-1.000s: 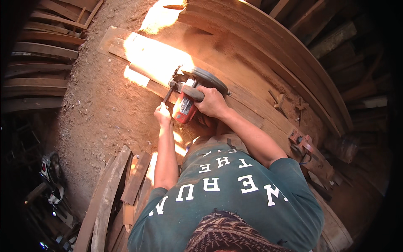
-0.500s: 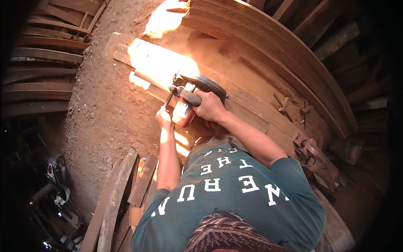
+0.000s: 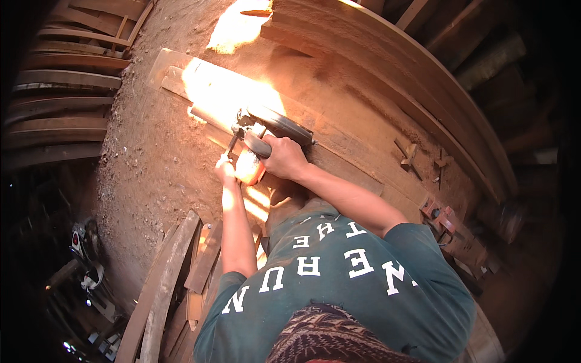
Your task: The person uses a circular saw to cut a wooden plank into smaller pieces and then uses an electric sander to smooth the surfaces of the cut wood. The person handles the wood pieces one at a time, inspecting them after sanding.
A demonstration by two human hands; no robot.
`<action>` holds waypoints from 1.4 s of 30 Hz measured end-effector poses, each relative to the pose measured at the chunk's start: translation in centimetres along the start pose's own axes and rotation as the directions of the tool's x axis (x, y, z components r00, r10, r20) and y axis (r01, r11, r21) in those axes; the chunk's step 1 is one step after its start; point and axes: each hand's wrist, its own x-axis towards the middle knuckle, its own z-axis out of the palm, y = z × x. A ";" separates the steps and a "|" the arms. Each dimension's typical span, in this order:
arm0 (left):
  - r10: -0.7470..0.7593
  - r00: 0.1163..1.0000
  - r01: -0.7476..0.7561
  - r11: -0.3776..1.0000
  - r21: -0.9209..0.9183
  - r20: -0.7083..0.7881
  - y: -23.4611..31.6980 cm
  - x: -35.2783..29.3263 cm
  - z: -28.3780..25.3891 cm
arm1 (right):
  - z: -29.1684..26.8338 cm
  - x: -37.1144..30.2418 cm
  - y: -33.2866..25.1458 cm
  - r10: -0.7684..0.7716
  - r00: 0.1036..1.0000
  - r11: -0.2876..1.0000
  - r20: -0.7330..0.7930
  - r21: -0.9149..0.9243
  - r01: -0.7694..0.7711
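Note:
A red and black circular saw [image 3: 249, 169] rests over a long wooden board [image 3: 357, 190] that lies slanted across the ground. My right hand [image 3: 284, 158] is wrapped round the saw's grey-black handle [image 3: 258, 145]. Left of it, my left hand [image 3: 225, 170] is closed on a dark rod [image 3: 232, 143] that reaches to the saw's front end. The dark blade guard [image 3: 281, 123] lies on the far side of the saw; its blade is hidden. Behind the saw a thin straight line runs along the board. Strong sunlight washes out the board's far left part.
Stacked boards [image 3: 66, 109] line the far left. Long, dust-covered timbers [image 3: 387, 72] curve along the right. Loose planks [image 3: 166, 284] lie at my lower left. A red power tool [image 3: 445, 219] sits to the right, and small wooden pieces [image 3: 410, 157] lie beyond the board.
The circular saw and both my hands have shifted a little to the left along the board. More of the board and its thin line shows behind the saw. My grip looks the same.

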 end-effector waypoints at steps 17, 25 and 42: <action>0.116 0.991 -0.123 0.988 0.098 0.072 -2.0 4.1 -1.7 | 0.5 1.1 -0.8 0.010 1.000 1.000 -0.024 -0.010 -0.010; 0.130 0.985 -0.148 0.972 0.183 0.110 -1.5 3.9 -2.5 | 0.7 1.2 -1.6 0.046 0.998 0.999 -0.046 0.008 -0.045; 0.091 0.987 -0.116 0.973 0.198 0.132 -0.2 7.5 -3.2 | 1.7 3.6 -2.9 0.014 0.999 0.999 -0.045 -0.045 -0.016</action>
